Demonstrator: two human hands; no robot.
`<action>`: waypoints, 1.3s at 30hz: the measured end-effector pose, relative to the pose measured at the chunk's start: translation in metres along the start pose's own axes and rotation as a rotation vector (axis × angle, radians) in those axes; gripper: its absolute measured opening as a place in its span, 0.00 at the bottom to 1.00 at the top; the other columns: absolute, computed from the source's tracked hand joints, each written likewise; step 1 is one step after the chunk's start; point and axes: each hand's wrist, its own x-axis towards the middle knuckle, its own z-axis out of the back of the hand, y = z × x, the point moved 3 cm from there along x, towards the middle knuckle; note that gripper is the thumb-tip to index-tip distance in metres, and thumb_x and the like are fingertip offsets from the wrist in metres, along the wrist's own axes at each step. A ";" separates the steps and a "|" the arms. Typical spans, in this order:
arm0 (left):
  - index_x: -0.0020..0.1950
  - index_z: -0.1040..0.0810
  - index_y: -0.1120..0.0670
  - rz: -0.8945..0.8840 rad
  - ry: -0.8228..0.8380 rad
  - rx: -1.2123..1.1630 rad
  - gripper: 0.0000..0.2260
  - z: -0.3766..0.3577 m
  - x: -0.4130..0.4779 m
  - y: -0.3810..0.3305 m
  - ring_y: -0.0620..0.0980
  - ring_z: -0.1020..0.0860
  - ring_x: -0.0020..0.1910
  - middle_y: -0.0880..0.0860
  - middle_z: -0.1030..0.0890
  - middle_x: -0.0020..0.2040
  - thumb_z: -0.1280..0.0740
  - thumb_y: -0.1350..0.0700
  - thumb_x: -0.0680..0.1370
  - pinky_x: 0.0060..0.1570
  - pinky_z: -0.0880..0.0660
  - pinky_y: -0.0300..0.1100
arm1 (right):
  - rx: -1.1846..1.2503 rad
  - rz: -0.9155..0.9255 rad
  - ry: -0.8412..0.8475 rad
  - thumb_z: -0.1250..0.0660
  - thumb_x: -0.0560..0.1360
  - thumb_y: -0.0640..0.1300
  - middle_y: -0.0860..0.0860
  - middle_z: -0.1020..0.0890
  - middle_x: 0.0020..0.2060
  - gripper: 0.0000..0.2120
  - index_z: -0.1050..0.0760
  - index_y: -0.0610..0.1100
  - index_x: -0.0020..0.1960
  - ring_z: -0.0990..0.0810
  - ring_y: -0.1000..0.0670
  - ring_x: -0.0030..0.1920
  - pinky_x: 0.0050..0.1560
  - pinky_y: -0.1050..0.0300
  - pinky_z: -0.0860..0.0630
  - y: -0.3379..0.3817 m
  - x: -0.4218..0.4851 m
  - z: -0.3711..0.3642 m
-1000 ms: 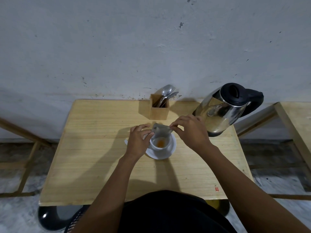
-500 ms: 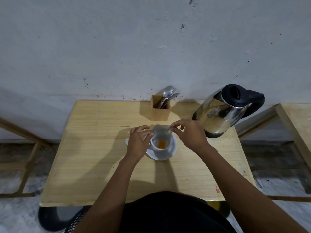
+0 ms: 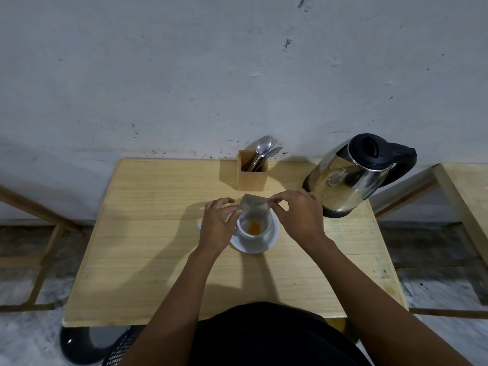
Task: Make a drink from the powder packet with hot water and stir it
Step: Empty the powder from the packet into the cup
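Note:
A white cup (image 3: 252,232) stands on a white saucer (image 3: 265,244) in the middle of the wooden table (image 3: 148,233). Orange powder (image 3: 254,227) lies in the bottom of the cup. A silvery powder packet (image 3: 254,204) hangs upended just above the cup's far rim. My right hand (image 3: 298,215) pinches its upper right corner. My left hand (image 3: 217,224) touches the packet's left edge with its fingertips, beside the cup. A steel kettle (image 3: 351,178) with a black lid and handle stands to the right, close behind my right hand.
A wooden holder (image 3: 252,175) with spoons (image 3: 262,150) and a fork stands at the table's back edge against the white wall. A second wooden table (image 3: 467,196) is at the far right. A dark stool base (image 3: 79,344) shows below the table's near left corner.
The packet has straightened slightly over the cup and the pile of orange powder looks a little larger. Both hands stay at the packet, almost in place.

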 end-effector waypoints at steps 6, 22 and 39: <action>0.55 0.19 0.53 0.024 0.031 -0.090 0.14 -0.005 0.002 0.004 0.50 0.27 0.59 0.48 0.20 0.55 0.30 0.47 0.73 0.57 0.32 0.43 | -0.032 0.085 0.007 0.28 0.73 0.51 0.60 0.15 0.41 0.03 0.18 0.56 0.46 0.21 0.53 0.45 0.52 0.50 0.33 0.005 0.000 0.000; 0.48 0.15 0.53 0.028 0.029 -0.172 0.07 -0.008 0.006 -0.003 0.54 0.26 0.59 0.47 0.20 0.52 0.30 0.53 0.74 0.59 0.27 0.52 | 0.125 -0.128 0.010 0.27 0.71 0.58 0.60 0.15 0.38 0.04 0.16 0.59 0.42 0.23 0.57 0.46 0.59 0.57 0.42 -0.003 0.000 -0.004; 0.49 0.15 0.56 0.024 0.052 -0.149 0.09 -0.007 0.006 -0.015 0.51 0.31 0.61 0.50 0.20 0.53 0.30 0.53 0.74 0.60 0.30 0.48 | 0.320 -0.210 0.111 0.26 0.71 0.54 0.66 0.19 0.35 0.02 0.16 0.56 0.41 0.21 0.63 0.44 0.57 0.52 0.28 0.003 0.000 0.004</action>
